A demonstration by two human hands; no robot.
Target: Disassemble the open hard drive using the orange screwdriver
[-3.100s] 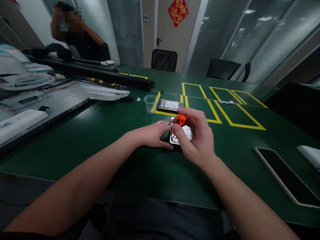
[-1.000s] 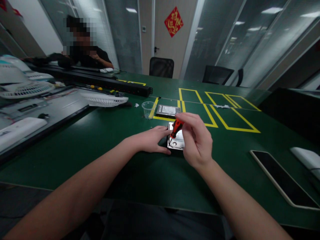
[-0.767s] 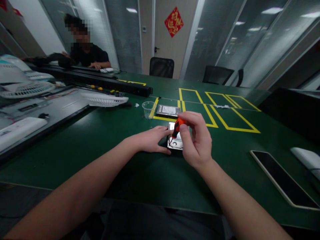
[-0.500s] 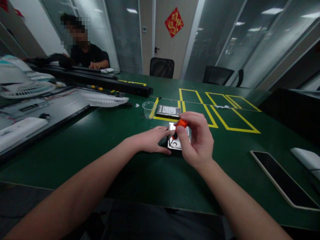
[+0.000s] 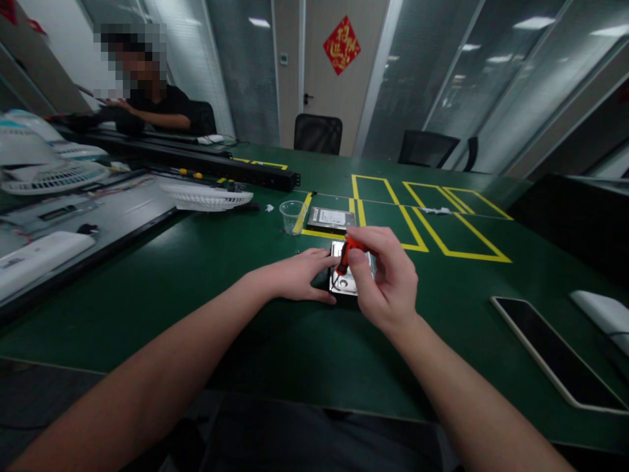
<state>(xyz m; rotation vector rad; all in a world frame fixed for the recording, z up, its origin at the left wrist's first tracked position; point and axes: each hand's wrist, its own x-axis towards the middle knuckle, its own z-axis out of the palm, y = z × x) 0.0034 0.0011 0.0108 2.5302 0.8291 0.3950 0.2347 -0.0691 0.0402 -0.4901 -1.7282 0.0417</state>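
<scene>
The fingers of your right hand (image 5: 387, 280) close round the orange-and-black handle of a screwdriver (image 5: 348, 254), thumb against one side, so the slim shaft slants down toward the near-left corner of the hard drive (image 5: 348, 286); whether the tip sits in a screw is too small to tell. That bunched grip high on the handle likely suits turning and pressing together. Your left hand (image 5: 303, 272) grips the drive's left end, thumb at the near corner and forefinger reaching over the top, presumably to stop it swivelling under the twist. The drive lies flat, shiny face up, on the green table (image 5: 275, 347) directly before you, which leaves the worked corner in plain sight. Just beyond it, a second drive (image 5: 332, 217) rests label up inside yellow tape (image 5: 411, 229), perhaps parked clear of your work. A clear plastic cup (image 5: 291, 216) stands beside that one, by the tape's left side, within easy reach; it may serve for small parts, though its contents are hard to make out. Well apart on your right lies a phone (image 5: 555, 351).
</scene>
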